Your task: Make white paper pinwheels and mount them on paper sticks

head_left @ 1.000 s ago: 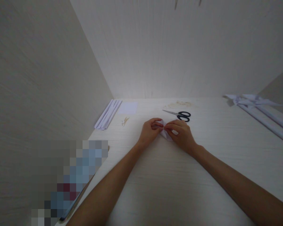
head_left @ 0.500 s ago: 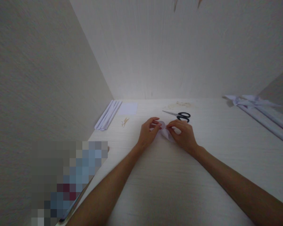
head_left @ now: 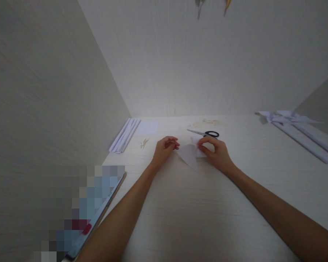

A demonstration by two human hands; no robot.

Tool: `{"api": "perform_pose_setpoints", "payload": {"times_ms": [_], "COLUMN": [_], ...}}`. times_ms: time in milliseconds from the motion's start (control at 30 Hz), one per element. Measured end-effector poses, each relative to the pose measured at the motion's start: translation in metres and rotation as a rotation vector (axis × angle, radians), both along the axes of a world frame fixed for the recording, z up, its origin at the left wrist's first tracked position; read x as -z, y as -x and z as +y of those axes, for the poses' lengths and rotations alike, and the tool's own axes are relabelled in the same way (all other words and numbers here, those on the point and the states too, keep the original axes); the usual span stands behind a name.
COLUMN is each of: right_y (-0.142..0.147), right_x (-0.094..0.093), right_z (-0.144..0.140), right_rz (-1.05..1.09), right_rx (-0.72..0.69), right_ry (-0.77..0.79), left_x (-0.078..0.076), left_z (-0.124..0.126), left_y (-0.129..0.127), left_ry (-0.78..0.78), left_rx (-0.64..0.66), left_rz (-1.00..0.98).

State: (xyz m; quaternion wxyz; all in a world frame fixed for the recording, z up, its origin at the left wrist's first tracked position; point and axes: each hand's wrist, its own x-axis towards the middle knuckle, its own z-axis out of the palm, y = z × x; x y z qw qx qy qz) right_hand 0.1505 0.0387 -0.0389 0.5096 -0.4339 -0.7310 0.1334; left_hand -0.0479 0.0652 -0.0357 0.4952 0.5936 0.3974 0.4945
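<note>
A thin white piece of paper [head_left: 188,154], folded with a pointed flap hanging toward me, is between my hands over the table. My right hand [head_left: 215,151] pinches it between thumb and forefinger near its middle. Part of the paper behind the right fingers is hidden. At the paper's left corner is my left hand [head_left: 165,150], its fingers loosely curled and slightly apart; I see nothing held in them. Just behind the right hand lie scissors [head_left: 211,134] with black handles, one loop partly covered by the fingers.
Rolled white paper sticks [head_left: 125,135] lie at the left beside a white paper square [head_left: 147,127] and several small pale sticks [head_left: 144,143]. Paper pinwheels on rolled sticks [head_left: 297,133] rest at the right. Pale loose strands [head_left: 210,122] lie behind the scissors. Walls stand behind and at left.
My left hand has moved left, off the paper. The paper's flap has opened out to a wider point, while my right hand keeps its pinch.
</note>
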Motion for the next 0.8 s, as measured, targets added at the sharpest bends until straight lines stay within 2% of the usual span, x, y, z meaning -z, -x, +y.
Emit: {"api": "perform_pose_setpoints", "payload": {"times_ms": [133,300,433,533,800], "right_y": [-0.002,0.001,0.003,0.005,0.007], "right_x": [0.001,-0.002,-0.002,-0.002,-0.003], "right_z": [0.002,0.000,0.000,0.000,-0.002], "right_rz": [0.011,-0.013,-0.044,-0.085,-0.098], "right_rx": [-0.036,-0.113,-0.161,-0.179,-0.176], "right_ry": [0.041,0.038,0.013,-0.018,-0.080], "left_x": [-0.003,-0.006,-0.006,-0.005,-0.004], "left_z": [-0.004,-0.009,-0.013,-0.016,-0.018], "left_y": [-0.004,-0.009,-0.019,-0.026,-0.031], "left_ry": [-0.005,-0.133,-0.214,-0.212,-0.157], "left_rx": [0.095,0.033,0.045,0.065,0.022], "left_rz": [0.059,0.231,0.263,0.264,0.239]}}
